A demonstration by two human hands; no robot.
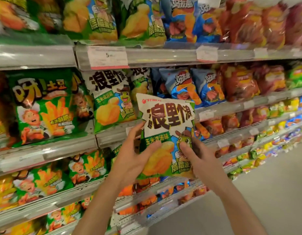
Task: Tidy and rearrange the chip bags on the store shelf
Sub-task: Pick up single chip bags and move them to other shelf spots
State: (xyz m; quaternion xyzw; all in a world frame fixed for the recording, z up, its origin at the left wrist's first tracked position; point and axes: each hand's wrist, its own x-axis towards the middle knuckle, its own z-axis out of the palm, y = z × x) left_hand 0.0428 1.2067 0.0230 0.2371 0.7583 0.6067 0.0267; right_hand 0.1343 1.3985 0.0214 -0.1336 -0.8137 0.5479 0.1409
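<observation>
Both hands hold one chip bag upright between them

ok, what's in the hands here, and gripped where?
One white-and-green chip bag, held by both: left hand on its lower left edge, right hand on its lower right edge, thumb across the front.
</observation>
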